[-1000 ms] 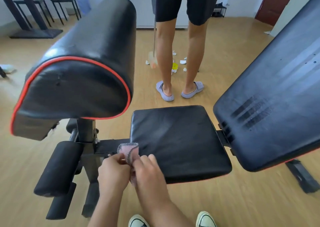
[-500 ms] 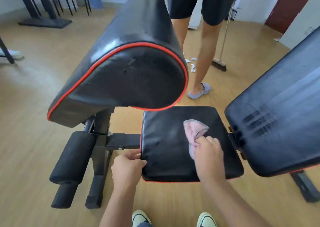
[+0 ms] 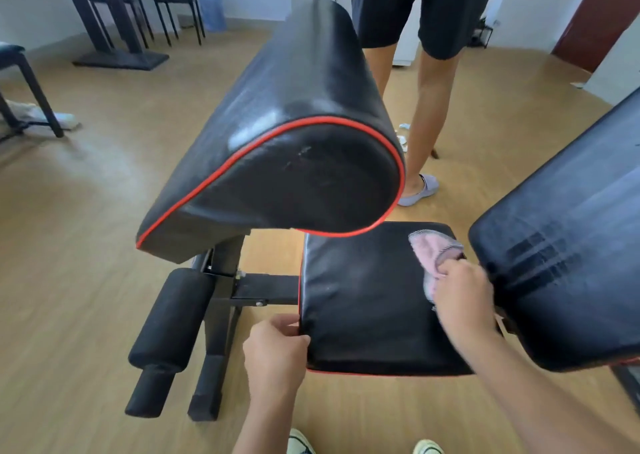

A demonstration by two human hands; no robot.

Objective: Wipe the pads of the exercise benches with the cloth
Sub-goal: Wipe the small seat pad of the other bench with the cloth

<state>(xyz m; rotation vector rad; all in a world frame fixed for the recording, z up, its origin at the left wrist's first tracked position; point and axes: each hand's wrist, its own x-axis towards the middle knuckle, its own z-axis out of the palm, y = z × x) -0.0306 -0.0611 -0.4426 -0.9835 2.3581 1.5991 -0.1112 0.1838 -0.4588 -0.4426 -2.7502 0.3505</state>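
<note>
The pink cloth (image 3: 431, 256) lies bunched on the black seat pad (image 3: 363, 297), up at the pad's 1 o'clock corner. The right hand (image 3: 462, 291) grasps the cloth's near end, fingers curled into the fabric and pressing it to the vinyl. The picture is blurred there, so the exact finger hold cannot be told. The left hand (image 3: 273, 353) clasps the seat pad's edge at its 7 o'clock corner, fingers wrapped round the side, seemingly to steady it.

At 3 o'clock from the cloth, just beside the right hand, the tilted back pad (image 3: 568, 245) shows pale streaks. At 10 o'clock the large angled pad (image 3: 294, 135) with red piping overhangs the seat pad's far-left corner. Further out at 9 o'clock stand the frame (image 3: 221, 315) and a foam roller (image 3: 173, 315), and at 12 o'clock a second person (image 3: 429, 107) stands on the wooden floor (image 3: 86, 211).

Several things could go wrong from here:

- **Missed strips:** bunched this small, the cloth probably covers only a narrow strip per pass, so patches may be left unwiped.
- **Shadowed corner:** the far-left corner under the overhang is easily skipped.
- **Knuckles in the gap:** a stroke carried toward 3 o'clock could run them into the gap between seat and back pads.
- **Lost hold:** a loose grasp could let the cloth slip free.
</note>
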